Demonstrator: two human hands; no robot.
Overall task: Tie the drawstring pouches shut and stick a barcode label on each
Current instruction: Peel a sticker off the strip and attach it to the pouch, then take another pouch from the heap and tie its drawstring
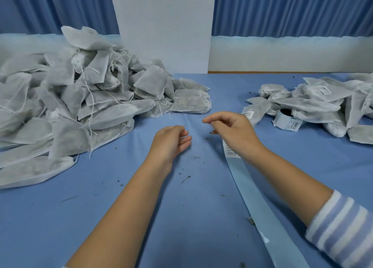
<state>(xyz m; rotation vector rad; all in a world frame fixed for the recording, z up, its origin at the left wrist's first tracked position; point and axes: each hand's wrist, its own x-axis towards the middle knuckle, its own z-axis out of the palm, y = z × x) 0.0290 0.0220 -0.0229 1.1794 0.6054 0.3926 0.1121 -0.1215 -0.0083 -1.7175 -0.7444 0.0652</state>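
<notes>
A big heap of white drawstring pouches (pixel 80 98) with loose strings covers the table's left side. A smaller pile of pouches (pixel 314 104) carrying barcode labels lies at the right. My left hand (pixel 171 141) hovers over the blue cloth with loosely curled fingers and holds nothing. My right hand (pixel 230 130) hovers beside it, fingers bent and relaxed, with nothing in it. A pale blue backing strip (pixel 260 203) runs from under my right wrist toward the near edge; a barcode label (pixel 232 150) sits at its top. The label roll (pixel 286 120) lies among the right pile.
The blue cloth (pixel 181 207) is dotted with small dark plant bits. A white panel (pixel 163 25) stands at the table's back, with blue curtains (pixel 292 9) behind. A striped sleeve (pixel 341 229) covers my right upper forearm.
</notes>
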